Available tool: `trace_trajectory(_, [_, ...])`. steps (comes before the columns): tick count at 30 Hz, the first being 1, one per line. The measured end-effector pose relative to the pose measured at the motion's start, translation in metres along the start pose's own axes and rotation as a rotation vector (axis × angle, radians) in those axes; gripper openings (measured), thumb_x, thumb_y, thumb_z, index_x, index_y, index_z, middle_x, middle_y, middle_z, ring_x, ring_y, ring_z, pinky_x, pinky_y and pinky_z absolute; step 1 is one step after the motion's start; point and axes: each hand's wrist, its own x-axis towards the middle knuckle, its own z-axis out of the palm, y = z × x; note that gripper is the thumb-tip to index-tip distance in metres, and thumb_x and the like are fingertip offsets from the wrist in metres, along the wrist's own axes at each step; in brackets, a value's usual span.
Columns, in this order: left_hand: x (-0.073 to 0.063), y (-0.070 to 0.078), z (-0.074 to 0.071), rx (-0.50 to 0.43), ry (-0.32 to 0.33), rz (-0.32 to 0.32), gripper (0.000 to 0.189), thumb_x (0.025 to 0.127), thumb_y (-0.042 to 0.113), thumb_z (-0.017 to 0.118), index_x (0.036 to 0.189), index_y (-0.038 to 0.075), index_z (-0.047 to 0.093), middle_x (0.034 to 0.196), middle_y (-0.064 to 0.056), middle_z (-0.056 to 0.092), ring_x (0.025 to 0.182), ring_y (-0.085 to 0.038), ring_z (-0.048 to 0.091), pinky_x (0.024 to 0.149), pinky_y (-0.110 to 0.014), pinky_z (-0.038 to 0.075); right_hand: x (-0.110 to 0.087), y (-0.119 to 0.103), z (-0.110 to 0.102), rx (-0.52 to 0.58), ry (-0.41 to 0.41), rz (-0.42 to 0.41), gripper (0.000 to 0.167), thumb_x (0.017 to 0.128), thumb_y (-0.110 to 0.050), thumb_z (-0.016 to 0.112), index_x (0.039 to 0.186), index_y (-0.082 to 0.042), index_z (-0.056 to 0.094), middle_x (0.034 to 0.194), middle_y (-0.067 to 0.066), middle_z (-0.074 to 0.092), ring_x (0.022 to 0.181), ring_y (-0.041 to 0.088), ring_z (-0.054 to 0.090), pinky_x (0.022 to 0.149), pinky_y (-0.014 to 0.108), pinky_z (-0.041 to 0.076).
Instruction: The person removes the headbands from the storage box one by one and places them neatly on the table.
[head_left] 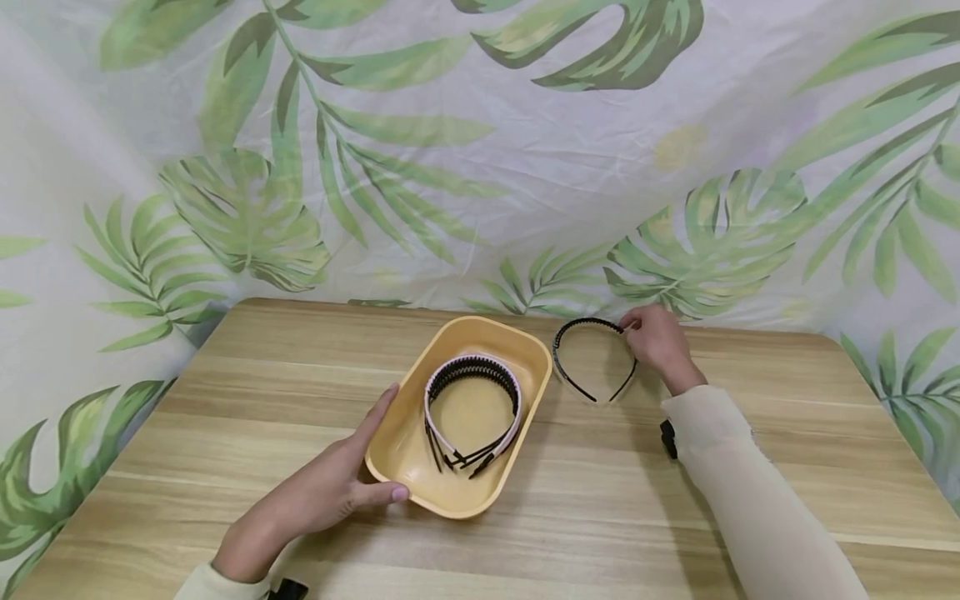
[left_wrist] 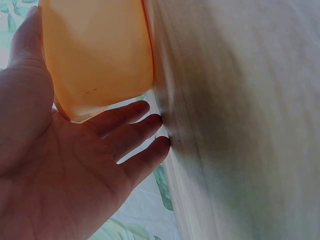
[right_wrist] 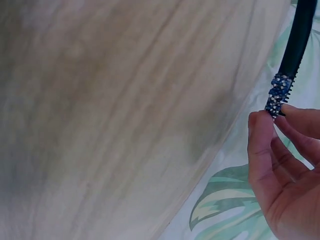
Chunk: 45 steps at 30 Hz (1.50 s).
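Note:
A yellow plastic basin (head_left: 408, 400) stands on the table, with several headbands (head_left: 474, 367) nested inside it, black ones and a pale pink one. My left hand (head_left: 326, 483) holds the basin's near left corner, its thumb at the near rim and its fingers along the left side. In the left wrist view the basin's outer wall (left_wrist: 100, 55) lies against the hand, and three fingertips reach the tabletop. To the basin's right, my right hand (head_left: 660, 342) pinches a black headband (head_left: 558, 358) by its right side between thumb and fingertips. Blue and white beads (right_wrist: 278, 95) show near the pinch.
A wood-grain table (head_left: 225, 400) carries everything. Behind it hangs a white cloth (head_left: 555, 167) printed with green leaves, meeting the table's back edge close to the right hand. A dark wrist device (head_left: 668, 439) sits at the right sleeve.

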Motion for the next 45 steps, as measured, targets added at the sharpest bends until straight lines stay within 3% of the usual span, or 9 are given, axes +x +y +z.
trace_trajectory(14, [0.0,0.001,0.0,-0.006,-0.009,-0.005,0.119,0.089,0.048,0.079,0.17,0.028,-0.005,0.169,-0.026,0.027,0.149,-0.044,0.041,0.119,-0.065,0.027,0.006,0.009,0.005,-0.016,-0.015,-0.014,0.029,0.096,-0.001,0.058,0.118,0.008,0.075,0.123,0.03,0.07,0.112,0.045,0.065,0.093,0.055,0.054])
trace_trajectory(45, [0.0,0.0,-0.001,-0.002,-0.013,-0.003,0.118,0.09,0.047,0.079,0.17,0.029,-0.006,0.17,-0.025,0.028,0.147,-0.04,0.045,0.118,-0.064,0.03,0.008,0.013,0.001,-0.056,-0.051,-0.038,0.026,0.098,-0.004,0.061,0.117,0.007,0.075,0.124,0.032,0.069,0.116,0.048,0.064,0.096,0.057,0.054])
